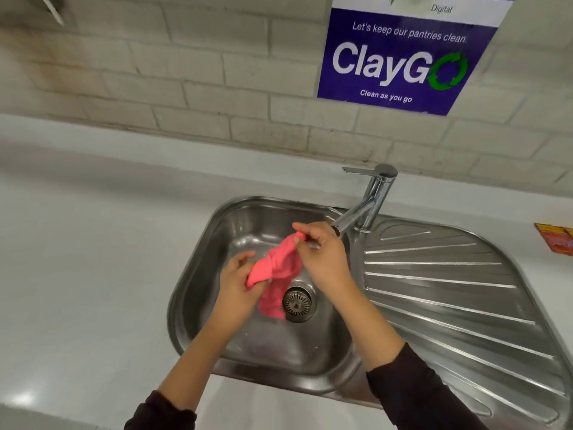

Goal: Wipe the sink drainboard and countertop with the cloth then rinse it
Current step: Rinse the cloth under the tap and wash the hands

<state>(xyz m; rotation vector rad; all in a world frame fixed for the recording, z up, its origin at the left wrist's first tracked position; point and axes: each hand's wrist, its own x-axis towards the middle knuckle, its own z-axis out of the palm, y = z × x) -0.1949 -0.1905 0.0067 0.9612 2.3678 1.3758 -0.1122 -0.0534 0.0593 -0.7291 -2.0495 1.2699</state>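
A pink cloth (279, 268) hangs over the steel sink basin (217, 243), held at two ends. My left hand (237, 283) grips its lower left part. My right hand (322, 256) pinches its upper corner just below the faucet spout (350, 220). The cloth's loose end drapes down beside the drain strainer (298, 302). The ribbed drainboard (449, 293) lies to the right of the basin. The white countertop (86, 243) spreads to the left. I cannot tell whether water runs from the spout.
The chrome faucet (376, 193) stands behind the basin with its lever pointing left. A blue "ClayGo" poster (400, 57) hangs on the tiled wall. A red-orange packet (558, 242) lies on the counter at the far right edge.
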